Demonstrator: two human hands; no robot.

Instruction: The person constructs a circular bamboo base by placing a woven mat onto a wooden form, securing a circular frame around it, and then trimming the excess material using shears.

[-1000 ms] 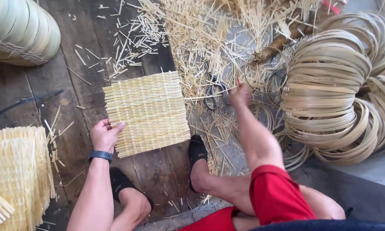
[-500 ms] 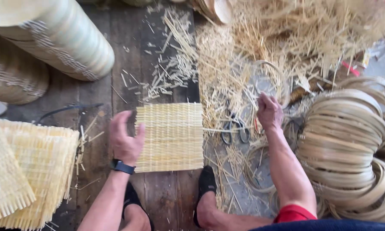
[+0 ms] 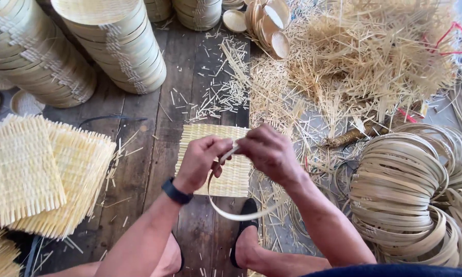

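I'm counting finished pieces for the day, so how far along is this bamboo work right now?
Done: stacks of woven mats on the left and tall piles of round trays behind. In hand: both the left hand and right hand bend a bamboo strip into a loop above one mat. Left: that mat has no rim, and many hoops wait.

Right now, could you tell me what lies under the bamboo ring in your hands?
Under the bamboo ring lies a woven mat on the plank floor, with a black sandal below. Both hands cover the mat's middle.

Bamboo-weaving workshop: stacked steamer rings (image 3: 113,46), woven mats (image 3: 41,174), offcut heap (image 3: 379,51).
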